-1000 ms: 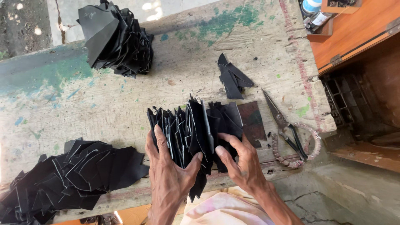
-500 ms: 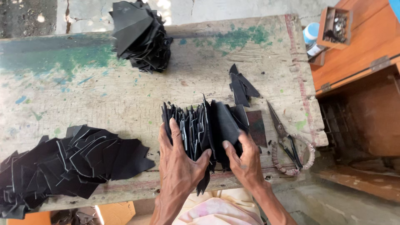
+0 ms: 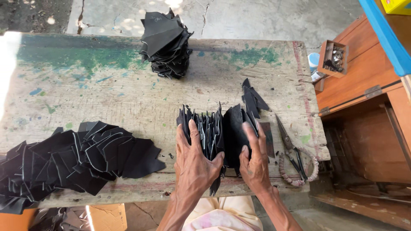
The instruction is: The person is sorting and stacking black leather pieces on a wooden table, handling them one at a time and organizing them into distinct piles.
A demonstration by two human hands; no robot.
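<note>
both hands stayed clamped: left hand (image 3: pixel 195 164) and right hand (image 3: pixel 255 164) squeeze upright black pieces (image 3: pixel 216 130) between them.

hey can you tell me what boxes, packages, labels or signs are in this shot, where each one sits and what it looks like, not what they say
Small open wooden box: on the orange-brown cabinet at right, square, brown, holding small metal bits.
Yellow box: top right corner, only a corner shows, yellow with some red.
Round container: between the worn wooden table and the cabinet, light blue and white, partly hidden.
Cardboard box: under the table's near edge, tan, partly seen.
No signs or screens in view.
</note>
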